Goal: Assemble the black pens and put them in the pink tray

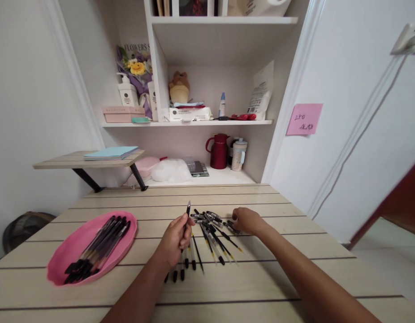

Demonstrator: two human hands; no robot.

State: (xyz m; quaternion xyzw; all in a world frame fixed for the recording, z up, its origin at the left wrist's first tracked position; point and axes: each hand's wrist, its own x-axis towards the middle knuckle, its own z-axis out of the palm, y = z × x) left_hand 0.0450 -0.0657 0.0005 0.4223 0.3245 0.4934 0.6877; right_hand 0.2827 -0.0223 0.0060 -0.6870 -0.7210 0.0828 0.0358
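Observation:
My left hand (175,238) is closed around a pen (188,208), its pointed tip sticking up above the thumb. Right of it lies a loose pile of pen parts: dark front pieces (214,217), ink refills (232,242) with yellowish ends, and clear barrels with black ends. More barrels (194,258) are spread on the table below my left hand, partly behind it. At the pile's right edge, my right hand (245,220) has its fingers curled together over small dark parts. What those fingers pinch, if anything, is hidden.
A pink oval tray (127,242) with several pens stands at the left of the slatted table (261,278). Behind it is a small raised shelf (56,164) with blue paper on top. A red jug (219,152) and a cup (239,155) stand at the back.

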